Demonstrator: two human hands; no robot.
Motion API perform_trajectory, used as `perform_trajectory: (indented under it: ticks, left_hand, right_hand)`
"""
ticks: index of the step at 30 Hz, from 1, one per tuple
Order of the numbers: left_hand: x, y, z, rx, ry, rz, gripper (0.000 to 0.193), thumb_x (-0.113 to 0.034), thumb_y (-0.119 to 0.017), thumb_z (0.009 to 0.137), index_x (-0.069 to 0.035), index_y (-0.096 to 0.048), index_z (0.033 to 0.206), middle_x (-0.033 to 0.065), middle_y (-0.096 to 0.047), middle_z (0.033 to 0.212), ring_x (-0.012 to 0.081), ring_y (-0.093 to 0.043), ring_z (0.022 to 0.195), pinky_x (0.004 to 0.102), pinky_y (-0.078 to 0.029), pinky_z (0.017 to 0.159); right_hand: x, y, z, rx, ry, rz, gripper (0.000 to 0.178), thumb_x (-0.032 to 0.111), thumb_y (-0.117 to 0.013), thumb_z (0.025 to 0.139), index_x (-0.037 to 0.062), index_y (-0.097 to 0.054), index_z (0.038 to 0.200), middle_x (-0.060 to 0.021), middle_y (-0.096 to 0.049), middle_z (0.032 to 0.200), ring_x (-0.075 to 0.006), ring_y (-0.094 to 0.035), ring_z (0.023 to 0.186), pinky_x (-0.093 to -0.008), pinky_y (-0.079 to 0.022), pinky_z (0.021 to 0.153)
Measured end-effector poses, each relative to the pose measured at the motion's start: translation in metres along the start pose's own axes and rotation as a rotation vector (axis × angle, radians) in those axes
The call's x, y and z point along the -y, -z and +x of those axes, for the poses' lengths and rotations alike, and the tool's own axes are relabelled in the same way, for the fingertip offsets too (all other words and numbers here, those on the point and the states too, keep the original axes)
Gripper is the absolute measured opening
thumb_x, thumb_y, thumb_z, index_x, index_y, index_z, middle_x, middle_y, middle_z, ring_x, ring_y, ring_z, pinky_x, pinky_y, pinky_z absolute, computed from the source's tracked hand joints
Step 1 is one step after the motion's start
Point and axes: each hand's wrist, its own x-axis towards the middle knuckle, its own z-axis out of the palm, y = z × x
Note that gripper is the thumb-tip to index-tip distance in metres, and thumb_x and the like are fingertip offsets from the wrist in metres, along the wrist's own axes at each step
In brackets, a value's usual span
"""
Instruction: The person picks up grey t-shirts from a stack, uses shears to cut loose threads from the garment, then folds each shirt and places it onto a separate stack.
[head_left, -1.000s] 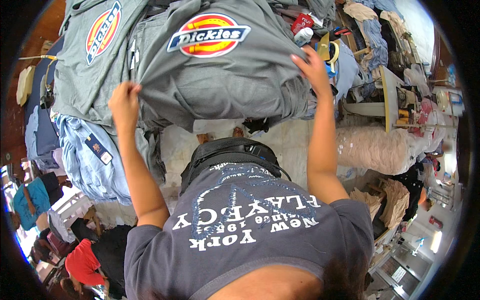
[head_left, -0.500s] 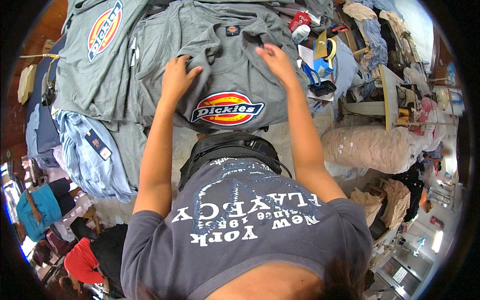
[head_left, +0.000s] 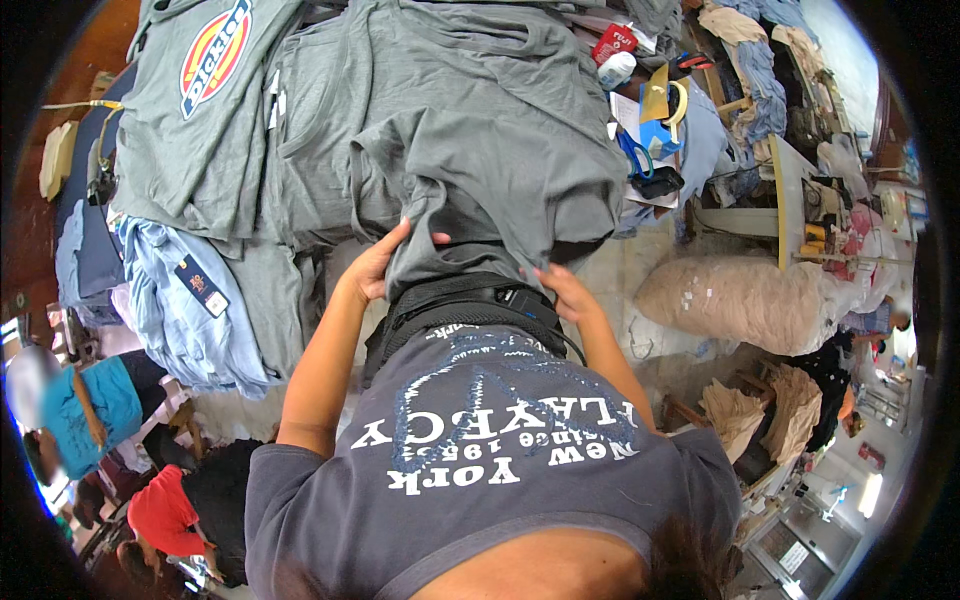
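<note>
A grey T-shirt (head_left: 490, 170) lies on a pile of grey shirts at the table's near edge, its front part hanging in folds toward my waist. My left hand (head_left: 376, 264) is closed on the left side of the hanging cloth, thumb outside and a fingertip showing past a fold. At the right side of the same cloth, my right hand (head_left: 568, 292) pinches the edge. Both hands are just above a black waist bag (head_left: 470, 305). The shirt's neckline and front print are out of sight. To the left lies another grey shirt with a colourful oval print (head_left: 215, 55).
Right of the pile are blue-handled scissors (head_left: 634, 153), a roll of tape (head_left: 678, 100), a white bottle (head_left: 617, 70) and a red packet (head_left: 614, 42). Light-blue garments (head_left: 185, 310) hang at left. A large beige bundle (head_left: 725, 300) stands at right. Co-workers sit at lower left.
Both hands have come down from the collar toward my waist, drawing the shirt's cloth with them. The oval print and collar label that showed before are now hidden.
</note>
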Motion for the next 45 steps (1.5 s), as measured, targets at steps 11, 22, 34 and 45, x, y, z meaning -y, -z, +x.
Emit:
perform_trajectory:
  ticks: [11,22,34,45]
  left_hand:
    - [-0.053,-0.053,-0.094,0.296,-0.746,0.535,0.055,-0.045,-0.048,0.081,0.007,-0.053,0.099,0.0184,-0.058,0.096,0.0322,-0.055,0.091,0.0405,-0.041,0.084]
    - [-0.035,-0.028,-0.068,0.388,-0.619,-0.063,0.08,-0.064,-0.035,0.077,0.004,-0.04,0.119,0.0279,-0.048,0.11,0.0355,-0.054,0.094,0.0439,-0.042,0.084]
    - [-0.079,-0.018,-0.151,-0.234,-0.957,0.612,0.022,-0.015,-0.056,0.08,0.006,-0.059,0.084,0.0109,-0.062,0.082,0.0177,-0.058,0.073,0.0286,-0.043,0.068]
    - [-0.235,0.002,-0.004,-0.126,-0.645,0.116,0.021,-0.014,-0.055,0.081,0.003,-0.056,0.093,0.0127,-0.06,0.093,0.0217,-0.058,0.087,0.0365,-0.045,0.083]
  right_hand:
    - [0.094,-0.054,-0.104,0.181,0.683,0.102,0.061,0.051,-0.06,0.069,0.0003,-0.052,0.101,-0.0098,-0.056,0.099,-0.0216,-0.049,0.1,-0.0403,-0.039,0.086]
    - [0.085,-0.052,-0.047,0.519,0.446,0.244,0.093,0.072,-0.046,0.062,-0.0041,-0.042,0.117,-0.019,-0.052,0.111,-0.0305,-0.052,0.098,-0.0439,-0.038,0.088]
    - [0.138,-0.027,-0.1,-0.223,0.824,0.024,0.049,0.04,-0.061,0.075,-0.0011,-0.05,0.099,-0.015,-0.056,0.092,-0.0313,-0.055,0.084,-0.0478,-0.048,0.067]
    - [0.272,-0.044,0.048,0.402,0.521,0.208,0.049,0.034,-0.039,0.088,-0.0078,-0.043,0.115,-0.0189,-0.049,0.115,-0.0275,-0.048,0.107,-0.0374,-0.034,0.095]
